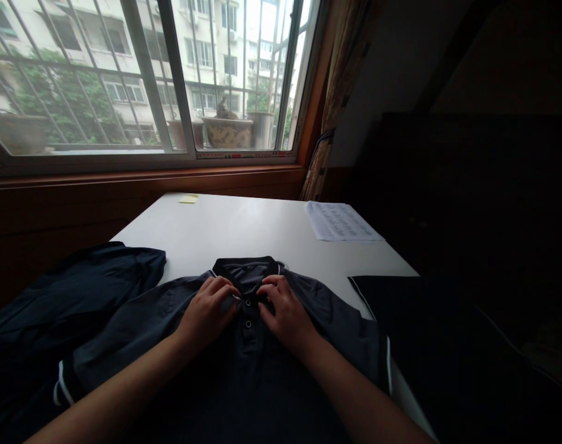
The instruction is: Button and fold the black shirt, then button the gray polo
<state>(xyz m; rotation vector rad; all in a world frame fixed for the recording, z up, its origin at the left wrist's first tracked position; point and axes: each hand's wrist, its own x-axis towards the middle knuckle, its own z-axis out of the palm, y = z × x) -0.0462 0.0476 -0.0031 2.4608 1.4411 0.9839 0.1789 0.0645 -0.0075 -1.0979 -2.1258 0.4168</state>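
Note:
A dark polo shirt (281, 382) lies spread face up on the white table, its collar (243, 262) toward the window and its sleeves out to both sides. White trim edges the sleeves. My left hand (211, 308) pinches the left side of the collar opening, just above the placket. Across from it, my right hand (285, 308) grips the other collar edge with bent fingers. Two round buttons (248, 324) show on the placket between and below my hands. The fingertips partly cover the cloth they hold.
Dark folded clothing (90, 283) lies at the left, and another dark garment (401, 320) with white piping at the right. Printed sheets (340, 222) and a yellow sticky note (188, 199) rest on the far part of the table (243, 222). A barred window (146, 74) stands behind.

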